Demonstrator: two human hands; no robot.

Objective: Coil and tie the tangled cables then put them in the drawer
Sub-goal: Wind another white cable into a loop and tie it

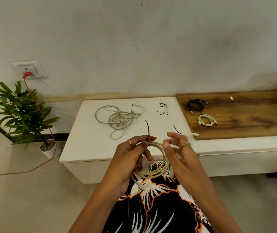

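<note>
The left hand (pixel 131 153) pinches a cream coiled cable (pixel 156 163) and a black tie (pixel 148 130) between curled fingers, in front of the desk's (pixel 87 148) near edge. The right hand (pixel 178 148) touches the coil's right side, fingers loosely spread. Tangled pale cables (pixel 119 119) lie mid-desk. Two tied coils, black (pixel 195 105) and white (pixel 206 120), rest on the wooden right part.

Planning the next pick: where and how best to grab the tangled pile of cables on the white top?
Probably grip the tangled cables at the dense knot in the middle, coming from above. They lie flat on the white top; the outer loops are single loose strands that would likely trail.
</note>
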